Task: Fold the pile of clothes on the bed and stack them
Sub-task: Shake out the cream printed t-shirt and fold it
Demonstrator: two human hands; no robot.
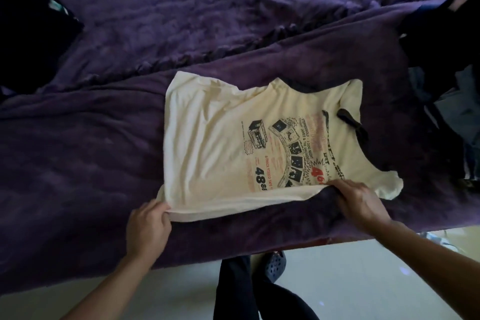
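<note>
Purple-covered bed [78, 150] carries the cream T-shirt [220, 125] lying flat, print up, its near edge pinched by the left hand [149, 221] at the hem and the right hand [361, 200] by the sleeve; uneven lifting by the 2 hands could skew the fold.
</note>
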